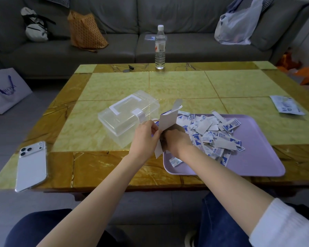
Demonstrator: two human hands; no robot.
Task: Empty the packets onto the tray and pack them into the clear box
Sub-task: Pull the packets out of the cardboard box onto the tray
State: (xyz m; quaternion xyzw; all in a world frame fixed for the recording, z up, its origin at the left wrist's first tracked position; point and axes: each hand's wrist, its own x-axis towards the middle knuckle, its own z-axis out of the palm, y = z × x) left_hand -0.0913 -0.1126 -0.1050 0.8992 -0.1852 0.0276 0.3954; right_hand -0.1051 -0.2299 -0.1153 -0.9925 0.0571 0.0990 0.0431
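1. The step in hand looks like emptying a cardboard packet (pixel 168 120). It is held flap-up, over the near-left corner of the lilac tray (pixel 257 157).
2. To do it well, the packet's open end should point down over the bare part of the tray, away from the rim, so that nothing spills onto the table (pixel 100 164).
3. A short shake, or a finger swept inside, would free any sachet caught in the folds. Whether any are left inside cannot be seen.
4. The pile of sachets (pixel 212 134) already lies across the tray's far-left half. One sachet lies apart, close to the near rim.
5. The clear box (pixel 125 118) stands on the table just left of the tray. Its lid is down and its white latch (pixel 138 114) closed, so it needs opening before packing.
6. The left hand (pixel 144 134) pinches the packet's left edge between thumb and curled fingers.
7. The right hand (pixel 175 141) is bunched against the packet's lower part. Its fingers are curled and mostly hidden behind the card, and it appears to grip the packet from below.
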